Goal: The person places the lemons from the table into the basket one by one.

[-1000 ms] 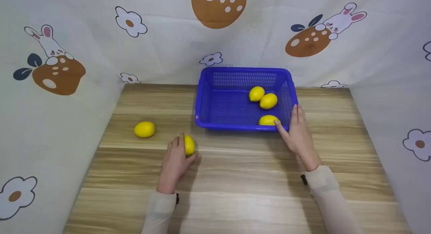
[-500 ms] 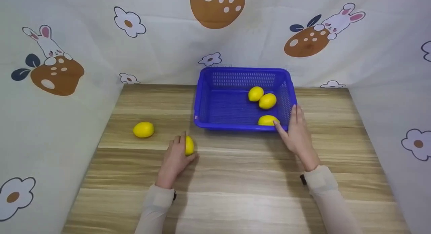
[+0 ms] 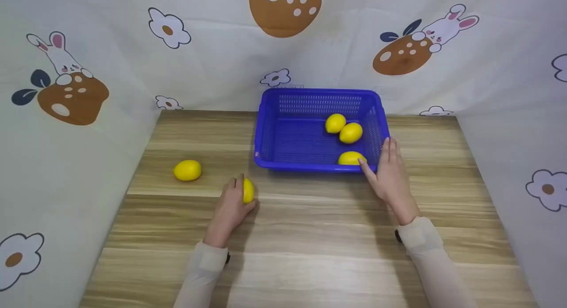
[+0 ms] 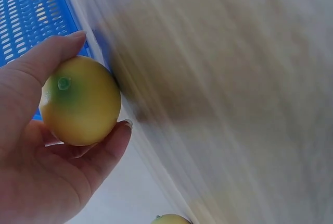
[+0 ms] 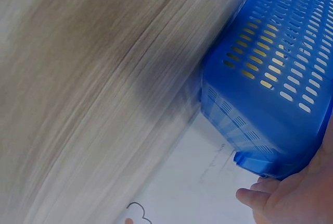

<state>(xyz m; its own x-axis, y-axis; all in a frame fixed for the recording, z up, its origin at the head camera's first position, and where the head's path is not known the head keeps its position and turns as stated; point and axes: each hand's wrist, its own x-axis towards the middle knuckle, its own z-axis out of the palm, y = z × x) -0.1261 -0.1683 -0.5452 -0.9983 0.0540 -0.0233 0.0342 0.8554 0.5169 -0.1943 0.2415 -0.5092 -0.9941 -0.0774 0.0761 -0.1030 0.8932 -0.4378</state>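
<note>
My left hand (image 3: pixel 230 206) grips a yellow lemon (image 3: pixel 248 191) at the table, left of and nearer than the basket. In the left wrist view, thumb and fingers wrap that lemon (image 4: pixel 80 101), its greenish stem end showing. A second lemon (image 3: pixel 188 170) lies on the table further left. Three lemons are inside the blue plastic basket (image 3: pixel 305 167): two touching lemons (image 3: pixel 335 123) towards the back right, and one lemon (image 3: pixel 351 158) by the front wall, partly hidden. My right hand (image 3: pixel 392 179) rests on the basket's front right corner, fingers straight along the side, thumb over the front rim.
The wood-grain table (image 3: pixel 301 255) is enclosed at the back and both sides by pale cloth (image 3: pixel 212 60) printed with rabbits and flowers. The basket stands close to the back cloth. Its perforated wall (image 5: pixel 281 62) shows in the right wrist view.
The left forearm has shifted slightly left, while its hand keeps hold of the lemon in nearly the same place. The right hand stays at the basket corner. The whole view drifts slightly.
</note>
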